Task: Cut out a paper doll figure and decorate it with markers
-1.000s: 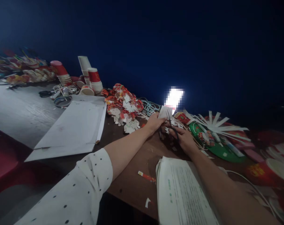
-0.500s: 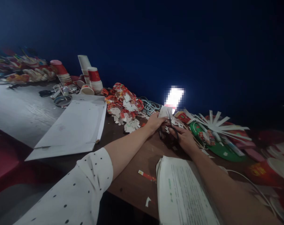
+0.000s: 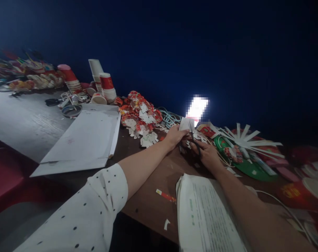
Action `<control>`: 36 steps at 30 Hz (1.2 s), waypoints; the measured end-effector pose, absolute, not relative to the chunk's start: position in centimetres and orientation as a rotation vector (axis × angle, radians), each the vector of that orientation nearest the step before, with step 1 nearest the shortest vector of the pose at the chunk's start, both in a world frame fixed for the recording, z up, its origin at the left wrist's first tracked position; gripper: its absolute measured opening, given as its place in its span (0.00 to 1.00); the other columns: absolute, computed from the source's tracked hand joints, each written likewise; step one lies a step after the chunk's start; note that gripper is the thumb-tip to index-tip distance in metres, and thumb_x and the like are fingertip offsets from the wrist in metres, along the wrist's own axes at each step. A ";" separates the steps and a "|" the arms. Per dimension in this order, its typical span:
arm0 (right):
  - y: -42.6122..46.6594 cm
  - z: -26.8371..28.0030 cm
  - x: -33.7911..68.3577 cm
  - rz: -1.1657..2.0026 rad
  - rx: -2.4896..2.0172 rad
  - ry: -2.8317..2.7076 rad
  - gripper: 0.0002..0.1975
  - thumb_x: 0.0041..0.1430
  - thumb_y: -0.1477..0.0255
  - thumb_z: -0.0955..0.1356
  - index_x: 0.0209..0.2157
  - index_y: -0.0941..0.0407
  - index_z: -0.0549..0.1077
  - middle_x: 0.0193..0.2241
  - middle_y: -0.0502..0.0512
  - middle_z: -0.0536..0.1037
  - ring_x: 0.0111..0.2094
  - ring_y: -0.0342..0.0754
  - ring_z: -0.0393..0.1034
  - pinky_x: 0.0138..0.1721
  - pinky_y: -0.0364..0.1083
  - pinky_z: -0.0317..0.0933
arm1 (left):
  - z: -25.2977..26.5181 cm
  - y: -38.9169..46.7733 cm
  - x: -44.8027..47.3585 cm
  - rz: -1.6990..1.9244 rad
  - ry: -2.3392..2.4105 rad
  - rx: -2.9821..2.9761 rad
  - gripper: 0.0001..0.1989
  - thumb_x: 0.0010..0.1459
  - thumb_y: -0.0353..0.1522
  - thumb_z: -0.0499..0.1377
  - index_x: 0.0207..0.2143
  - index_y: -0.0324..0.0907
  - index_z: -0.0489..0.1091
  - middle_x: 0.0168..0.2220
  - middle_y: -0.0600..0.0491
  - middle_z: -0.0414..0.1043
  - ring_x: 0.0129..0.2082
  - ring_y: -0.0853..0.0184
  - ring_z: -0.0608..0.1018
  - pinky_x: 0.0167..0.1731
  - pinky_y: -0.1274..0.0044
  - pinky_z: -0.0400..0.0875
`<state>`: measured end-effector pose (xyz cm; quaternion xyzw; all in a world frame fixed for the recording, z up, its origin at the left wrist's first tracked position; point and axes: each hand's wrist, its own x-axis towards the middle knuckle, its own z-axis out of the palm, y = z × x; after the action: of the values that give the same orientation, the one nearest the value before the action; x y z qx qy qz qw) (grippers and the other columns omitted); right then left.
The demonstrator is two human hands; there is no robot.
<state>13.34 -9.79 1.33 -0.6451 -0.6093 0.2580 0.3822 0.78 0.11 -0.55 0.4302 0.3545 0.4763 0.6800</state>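
Note:
A small white piece of paper (image 3: 185,124) is pinched in my left hand (image 3: 174,136), held up over the far part of the brown table. My right hand (image 3: 207,152) is closed round the handles of dark scissors (image 3: 196,142). Their blades reach up to the right part of the paper; how far they are spread is hard to see. Below and behind the hands lie small white scraps, partly hidden by the fingers. A bright blurred-out screen (image 3: 198,108) glows just behind the paper.
Left of my hands is a heap of red-and-white paper cutouts (image 3: 141,113), then a flat white box (image 3: 81,138) and stacked paper cups (image 3: 106,87). To the right, a green disc (image 3: 253,169) lies beneath a fringed white paper cup (image 3: 242,140). An open book (image 3: 203,210) lies in front.
The view has shifted slightly, so everything sits a little to the right. Both hands keep their hold on the paper and the scissors, with almost no other difference.

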 end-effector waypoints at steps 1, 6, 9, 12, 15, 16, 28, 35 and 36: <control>-9.8 1.4 13.3 0.644 -1.646 -1.561 0.27 0.54 0.51 0.66 0.44 0.57 0.79 0.20 0.51 0.72 0.24 0.46 0.63 0.25 0.44 0.58 | -0.5 0.0 0.8 1.071 0.771 0.990 0.09 0.46 0.29 0.65 0.33 0.36 0.73 0.24 0.53 0.73 0.24 0.72 0.73 0.32 0.78 0.70; -10.0 1.5 12.8 0.647 -1.622 -1.539 0.28 0.53 0.50 0.66 0.42 0.58 0.79 0.20 0.51 0.72 0.23 0.45 0.62 0.25 0.44 0.57 | -0.2 -0.3 0.8 1.069 0.704 0.984 0.08 0.49 0.29 0.63 0.33 0.35 0.72 0.25 0.52 0.73 0.23 0.71 0.73 0.30 0.77 0.70; -9.9 1.4 12.6 0.665 -1.605 -1.518 0.28 0.52 0.49 0.67 0.41 0.59 0.79 0.20 0.51 0.72 0.23 0.45 0.62 0.25 0.43 0.57 | 0.0 -0.4 0.7 1.091 0.716 0.997 0.09 0.50 0.31 0.63 0.34 0.35 0.72 0.27 0.51 0.74 0.24 0.69 0.74 0.30 0.76 0.71; -9.8 1.0 12.7 0.703 -1.602 -1.494 0.28 0.50 0.49 0.68 0.39 0.60 0.79 0.21 0.51 0.72 0.23 0.44 0.61 0.25 0.43 0.57 | 0.1 -0.2 0.4 1.135 0.798 1.040 0.10 0.52 0.34 0.61 0.35 0.36 0.73 0.29 0.51 0.75 0.26 0.70 0.74 0.31 0.77 0.70; -9.8 0.7 12.8 0.772 -1.599 -1.452 0.29 0.50 0.49 0.68 0.41 0.60 0.79 0.21 0.51 0.72 0.23 0.44 0.61 0.25 0.43 0.57 | 0.0 -0.1 0.3 1.169 0.870 1.069 0.10 0.52 0.34 0.60 0.34 0.36 0.73 0.28 0.52 0.74 0.26 0.70 0.72 0.32 0.77 0.69; -9.8 0.7 12.8 0.780 -1.587 -1.443 0.28 0.50 0.50 0.69 0.42 0.60 0.78 0.23 0.51 0.73 0.24 0.44 0.62 0.25 0.43 0.57 | 0.0 -0.1 0.3 1.176 0.874 1.073 0.10 0.52 0.34 0.61 0.33 0.36 0.74 0.28 0.52 0.74 0.26 0.70 0.72 0.33 0.77 0.69; -9.9 1.1 12.6 0.822 -1.506 -1.413 0.26 0.50 0.51 0.70 0.41 0.58 0.78 0.25 0.52 0.74 0.25 0.45 0.63 0.25 0.43 0.59 | 0.1 -0.6 0.3 1.156 0.897 1.144 0.11 0.51 0.35 0.61 0.33 0.35 0.75 0.29 0.51 0.75 0.28 0.69 0.73 0.34 0.77 0.68; -9.7 0.6 13.0 0.802 -1.513 -1.409 0.23 0.50 0.51 0.69 0.31 0.58 0.77 0.20 0.50 0.70 0.22 0.44 0.60 0.24 0.44 0.57 | -0.1 -0.4 0.5 1.125 0.889 1.165 0.12 0.52 0.34 0.60 0.35 0.35 0.76 0.30 0.49 0.77 0.29 0.68 0.74 0.35 0.76 0.70; -9.7 0.5 13.1 0.800 -1.509 -1.411 0.23 0.50 0.51 0.69 0.32 0.58 0.77 0.20 0.50 0.70 0.22 0.44 0.61 0.25 0.44 0.57 | -0.1 -0.4 0.5 1.123 0.891 1.164 0.12 0.52 0.34 0.60 0.35 0.35 0.76 0.30 0.49 0.77 0.29 0.68 0.74 0.36 0.76 0.70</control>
<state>13.07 -9.66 0.52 -0.6095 -0.5696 0.3232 0.4467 0.53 -0.42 -0.09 0.5028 0.3849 0.4852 0.6030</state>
